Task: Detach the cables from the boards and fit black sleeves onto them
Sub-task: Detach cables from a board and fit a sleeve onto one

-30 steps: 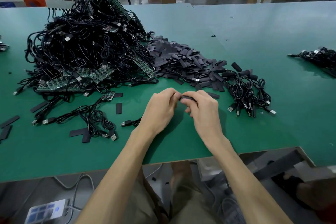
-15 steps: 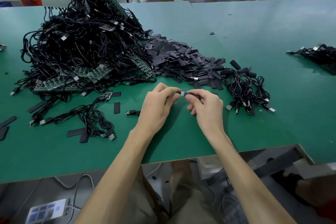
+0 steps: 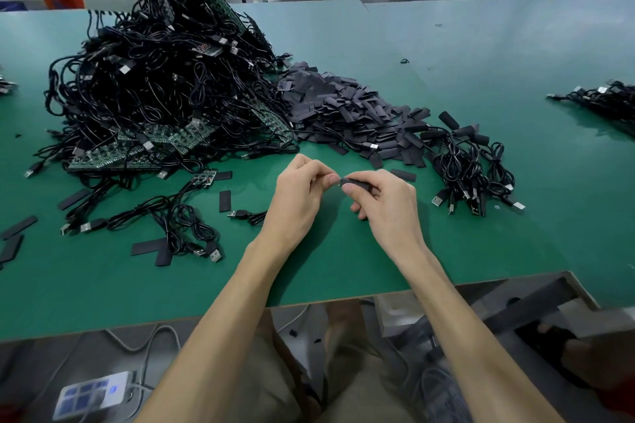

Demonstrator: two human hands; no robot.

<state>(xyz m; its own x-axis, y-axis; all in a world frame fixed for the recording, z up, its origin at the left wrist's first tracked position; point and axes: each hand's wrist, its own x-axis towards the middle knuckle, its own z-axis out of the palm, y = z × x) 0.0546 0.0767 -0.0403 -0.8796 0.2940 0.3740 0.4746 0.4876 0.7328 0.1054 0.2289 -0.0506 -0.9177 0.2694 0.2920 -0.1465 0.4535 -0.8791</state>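
Both hands meet just above the green worktop [image 3: 481, 233] near its front edge. The left hand [image 3: 295, 196] pinches a cable end [image 3: 339, 180], and the right hand [image 3: 385, 206] grips a black sleeve [image 3: 357, 183] against it. Sleeving looks under way; next, the sleeve likely needs sliding fully on.

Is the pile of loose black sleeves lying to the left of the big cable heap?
No, the sleeve pile lies to the right of the cable heap, up against its edge.
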